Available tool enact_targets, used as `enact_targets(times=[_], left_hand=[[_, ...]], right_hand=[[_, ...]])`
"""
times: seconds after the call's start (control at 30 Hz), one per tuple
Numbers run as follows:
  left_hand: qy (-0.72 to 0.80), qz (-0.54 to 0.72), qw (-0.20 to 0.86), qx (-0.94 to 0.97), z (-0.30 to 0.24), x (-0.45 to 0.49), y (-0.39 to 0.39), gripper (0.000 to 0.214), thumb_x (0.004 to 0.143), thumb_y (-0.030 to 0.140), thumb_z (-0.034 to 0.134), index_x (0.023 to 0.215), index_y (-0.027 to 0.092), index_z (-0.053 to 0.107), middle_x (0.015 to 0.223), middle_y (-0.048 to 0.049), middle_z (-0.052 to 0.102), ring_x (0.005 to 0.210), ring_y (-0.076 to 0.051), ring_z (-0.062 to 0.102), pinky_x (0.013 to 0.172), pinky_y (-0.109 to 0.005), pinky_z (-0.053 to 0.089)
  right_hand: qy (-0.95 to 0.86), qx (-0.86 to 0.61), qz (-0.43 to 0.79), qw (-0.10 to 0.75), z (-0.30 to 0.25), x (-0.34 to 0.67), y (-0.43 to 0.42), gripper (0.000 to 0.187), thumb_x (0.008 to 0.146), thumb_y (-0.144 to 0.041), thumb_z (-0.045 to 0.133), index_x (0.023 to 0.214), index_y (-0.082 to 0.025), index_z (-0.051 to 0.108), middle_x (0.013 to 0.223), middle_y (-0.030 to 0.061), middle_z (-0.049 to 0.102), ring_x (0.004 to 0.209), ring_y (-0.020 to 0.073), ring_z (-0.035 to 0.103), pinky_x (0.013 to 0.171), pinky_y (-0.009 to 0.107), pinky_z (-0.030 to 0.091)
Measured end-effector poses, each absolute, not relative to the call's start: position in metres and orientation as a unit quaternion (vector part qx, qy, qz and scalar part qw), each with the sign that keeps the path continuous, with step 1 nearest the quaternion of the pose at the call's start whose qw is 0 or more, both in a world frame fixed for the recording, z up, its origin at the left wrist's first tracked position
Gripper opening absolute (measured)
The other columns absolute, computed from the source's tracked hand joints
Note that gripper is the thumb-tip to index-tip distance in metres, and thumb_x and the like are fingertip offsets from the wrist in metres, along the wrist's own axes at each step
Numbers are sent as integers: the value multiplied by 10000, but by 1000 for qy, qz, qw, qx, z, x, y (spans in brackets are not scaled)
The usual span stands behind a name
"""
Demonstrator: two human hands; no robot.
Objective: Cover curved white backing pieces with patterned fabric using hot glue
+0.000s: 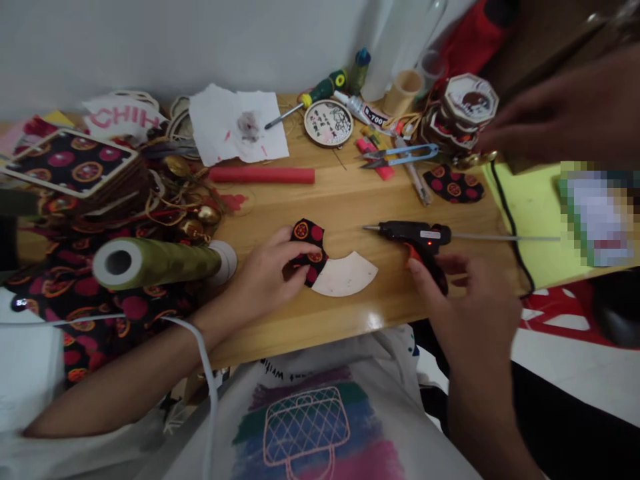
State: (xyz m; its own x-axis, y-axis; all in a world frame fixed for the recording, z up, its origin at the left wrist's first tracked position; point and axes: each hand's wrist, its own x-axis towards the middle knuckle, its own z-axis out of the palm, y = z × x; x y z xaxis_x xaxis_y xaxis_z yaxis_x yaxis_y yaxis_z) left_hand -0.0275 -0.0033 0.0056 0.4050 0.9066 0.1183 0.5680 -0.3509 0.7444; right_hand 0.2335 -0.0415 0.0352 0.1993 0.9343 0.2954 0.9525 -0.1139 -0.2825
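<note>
- Spanning the view, the wooden table (280,200) bears the work near its front edge; the step in hand looks like gluing, with the parts seemingly being lined up for a bead of glue.
- At the upper right, another person's hand (545,117) is blurred and well apart from the work.
- The right hand (467,310) has its fingers curled around the handle of a glue gun (417,233), the thumb by the orange trigger (414,252). The next move appears to call for a small, steady shift leftward, tip kept off the other hand's fingers.
- The left hand (270,270) holds a patterned cloth piece (303,230), thumb and forefinger narrowed over it.
- The glue gun points left, roughly in line with the far end of the cloth.
- A cream fan-shaped piece (345,275) lies just right of the left fingertips, outside their grip.
- The patterned cloth piece lies beneath and between the left thumb and forefinger, showing beyond them, and meets the left end of the cream fan-shaped piece; whether the two are stuck or merely touching, I cannot tell.
- The nozzle (371,228) ends near the cloth, touching neither piece.
- A red light (429,243) glows on the gun's side.
</note>
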Motion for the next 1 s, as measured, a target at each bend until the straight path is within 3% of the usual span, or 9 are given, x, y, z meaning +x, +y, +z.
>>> enact_targets(times=[0.1,0.17,0.47,0.63,0.8,1.0], left_hand=[[485,276,314,768,6,-27,-3,247,838,127,578,1045,206,689,1058,-59,664,985,-197,653,839,-326,548],[485,289,312,764,7,-27,-3,235,845,129,580,1042,202,685,1092,-65,663,1021,-197,646,881,-336,541],[504,325,318,734,12,-25,-3,216,836,126,579,1002,206,692,1019,-44,671,937,-176,655,839,-316,544],[513,327,326,724,11,-26,-4,190,831,146,596,981,196,703,931,-37,661,822,-157,645,725,-275,535],[516,333,316,723,8,-25,-2,168,816,154,629,956,197,711,927,-31,661,855,-161,644,786,-285,535],[533,339,316,708,5,-23,-3,205,792,114,620,948,205,716,912,-20,661,803,-149,654,736,-259,540]], right_hand=[[-589,-798,14,129,32,249,-37,716,785,-804,459,993,-141,633,972,163,670,880,312,625,763,454,491],[-582,-806,47,100,29,250,-34,771,767,-841,423,1020,-138,615,1004,182,650,927,330,611,800,474,484],[-542,-834,97,18,30,234,-19,558,735,-638,617,997,-145,602,996,192,648,896,347,624,697,429,467],[-523,-835,156,71,35,240,-15,510,669,-637,604,899,-183,635,865,125,671,822,299,625,688,390,451],[-524,-814,216,132,37,246,-19,462,593,-663,579,734,-223,595,680,64,622,652,240,577,608,354,421],[-511,-782,287,213,34,240,-31,475,630,-630,664,852,-213,609,681,30,652,640,212,585,594,322,438]])
